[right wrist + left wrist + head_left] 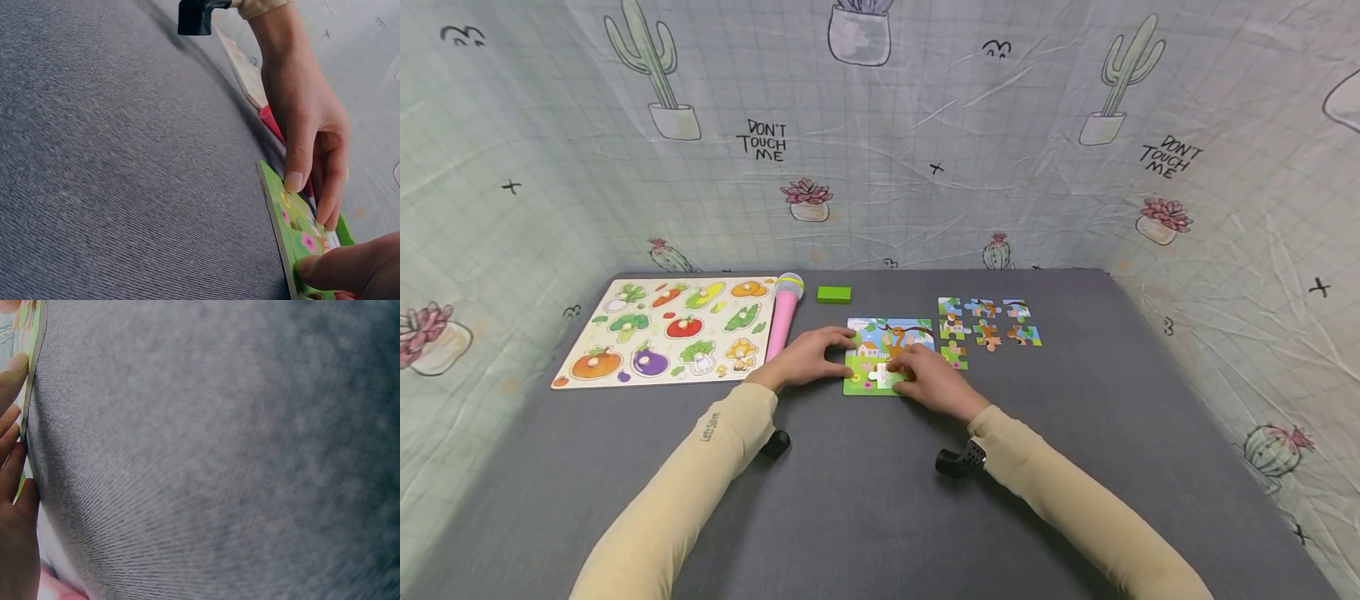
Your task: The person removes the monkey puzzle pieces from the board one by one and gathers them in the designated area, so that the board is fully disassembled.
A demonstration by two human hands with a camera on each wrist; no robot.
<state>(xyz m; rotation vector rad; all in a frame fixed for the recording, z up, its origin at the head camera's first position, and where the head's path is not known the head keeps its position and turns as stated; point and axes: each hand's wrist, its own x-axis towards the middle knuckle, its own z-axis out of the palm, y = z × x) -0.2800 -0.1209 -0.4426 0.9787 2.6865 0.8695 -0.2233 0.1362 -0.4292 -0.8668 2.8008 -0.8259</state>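
A jigsaw board (852,387) with a house and animal picture lies flat on the table. A pale, bare patch (882,377) shows low in its picture. My left hand (808,358) touches the board's left side, thumb and fingers spread and fairly straight. Over the lower right of the board, my right hand (934,382) has its fingers bent toward the thumb, pinching what looks like a puzzle piece (900,377), mostly hidden. In the right wrist view the right thumb (325,269) rests against the board's green surface near a pink flower.
Several loose puzzle pieces (987,333) lie right of the board. A green block (834,295) lies behind it. To the left are a pink toy microphone (784,312) and a vegetable peg board (655,333). Patterned cloth (880,125) walls the back and sides of the grey table (865,500).
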